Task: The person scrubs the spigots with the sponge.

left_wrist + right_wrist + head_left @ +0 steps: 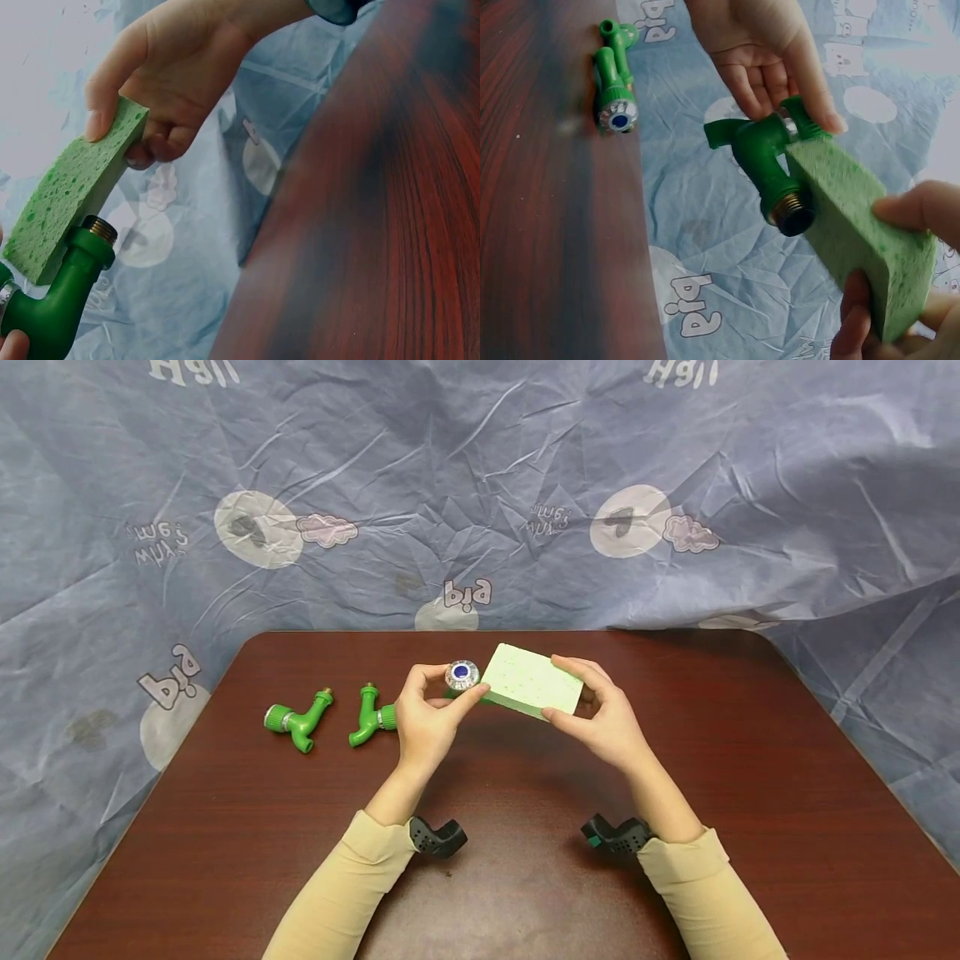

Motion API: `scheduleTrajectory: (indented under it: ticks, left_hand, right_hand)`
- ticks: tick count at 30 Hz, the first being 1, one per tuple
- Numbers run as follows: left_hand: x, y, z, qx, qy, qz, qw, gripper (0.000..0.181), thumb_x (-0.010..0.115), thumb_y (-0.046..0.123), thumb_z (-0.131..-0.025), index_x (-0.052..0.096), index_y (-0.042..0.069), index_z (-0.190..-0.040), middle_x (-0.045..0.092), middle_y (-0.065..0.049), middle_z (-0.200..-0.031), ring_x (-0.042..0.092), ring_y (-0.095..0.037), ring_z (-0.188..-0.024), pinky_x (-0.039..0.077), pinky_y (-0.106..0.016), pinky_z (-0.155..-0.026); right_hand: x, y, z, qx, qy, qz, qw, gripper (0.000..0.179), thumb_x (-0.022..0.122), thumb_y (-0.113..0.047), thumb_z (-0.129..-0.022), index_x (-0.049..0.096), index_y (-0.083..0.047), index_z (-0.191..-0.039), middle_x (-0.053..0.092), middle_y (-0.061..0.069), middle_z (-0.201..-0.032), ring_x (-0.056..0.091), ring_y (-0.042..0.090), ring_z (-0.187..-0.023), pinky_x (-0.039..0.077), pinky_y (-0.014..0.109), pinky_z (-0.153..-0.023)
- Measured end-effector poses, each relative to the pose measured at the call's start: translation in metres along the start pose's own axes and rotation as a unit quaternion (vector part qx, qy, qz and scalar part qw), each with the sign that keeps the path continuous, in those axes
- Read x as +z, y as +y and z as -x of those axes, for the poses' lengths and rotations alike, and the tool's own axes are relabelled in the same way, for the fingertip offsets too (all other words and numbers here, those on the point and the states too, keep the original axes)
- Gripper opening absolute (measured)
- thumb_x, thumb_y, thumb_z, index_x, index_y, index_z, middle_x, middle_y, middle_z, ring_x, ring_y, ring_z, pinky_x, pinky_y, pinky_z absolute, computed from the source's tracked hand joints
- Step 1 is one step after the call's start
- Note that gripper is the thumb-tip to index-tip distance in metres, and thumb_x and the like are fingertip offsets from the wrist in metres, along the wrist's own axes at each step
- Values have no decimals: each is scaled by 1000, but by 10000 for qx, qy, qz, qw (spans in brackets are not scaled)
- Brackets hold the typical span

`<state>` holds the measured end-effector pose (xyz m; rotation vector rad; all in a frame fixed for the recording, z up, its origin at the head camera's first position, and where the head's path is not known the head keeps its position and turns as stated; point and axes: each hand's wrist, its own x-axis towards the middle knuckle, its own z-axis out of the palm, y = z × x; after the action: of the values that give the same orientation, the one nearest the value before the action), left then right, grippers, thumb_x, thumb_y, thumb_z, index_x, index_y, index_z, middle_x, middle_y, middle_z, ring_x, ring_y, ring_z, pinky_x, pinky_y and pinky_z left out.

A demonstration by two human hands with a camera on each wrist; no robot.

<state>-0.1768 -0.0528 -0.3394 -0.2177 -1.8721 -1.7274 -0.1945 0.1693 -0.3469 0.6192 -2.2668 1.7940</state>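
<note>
My left hand [429, 722] pinches a green plastic faucet [759, 154] by its handle end, above the table. In the head view, the faucet's silver cap with a blue centre faces up. The brass-coloured threaded end shows in both wrist views. My right hand [606, 718] grips one end of a light green, pitted sponge [534, 681], thumb on one broad face and fingers on the other. The sponge's far end lies against the faucet beside the left thumb. Most of the faucet body is hidden in the head view.
Two more green faucets [302, 723] [367, 718] lie on the dark red-brown wooden table [510, 902] at the left; the left hand partly covers the nearer one. A creased blue-grey printed cloth [480, 485] hangs behind the table. Black wrist devices [438, 838] sit at both cuffs.
</note>
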Motion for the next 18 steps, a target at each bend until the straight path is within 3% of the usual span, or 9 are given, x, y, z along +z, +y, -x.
scheduleTrajectory:
  ticks: [5,11,13,18]
  left_hand:
    - [-1,-1,-1,86,168,-21,9998,39,82,2,-69,56,-9,-97,62,-17,-92,63,-33,-69,54,-21,-57]
    - [-1,-1,-2,42,212,2,9998,39,81,1,-69,55,-10,-97,62,-18,-93,63,-33,-74,55,-23,-59]
    - [-1,-2,-2,68,234,-16,9997,40,81,1,-69,55,-10,-97,62,-18,-93,63,-32,-75,56,-26,-60]
    - [0,-23,-6,52,303,41,9995,44,84,8,-68,56,-7,-99,63,-15,-95,63,-26,-79,56,-27,-61]
  right_hand:
    - [-5,-3,0,206,631,-56,9978,61,71,6,-77,50,-3,-134,46,6,-127,57,13,-85,51,16,-69]
    - [-3,-7,1,109,304,-130,9994,62,71,5,-78,50,-5,-135,45,7,-130,59,16,-87,52,19,-71]
    - [-3,-7,1,104,401,-30,9991,63,72,5,-77,49,-4,-135,45,7,-130,57,14,-86,52,18,-70]
    - [-4,-7,0,154,699,-18,9974,63,71,7,-76,49,-3,-135,46,6,-129,57,13,-84,51,16,-69]
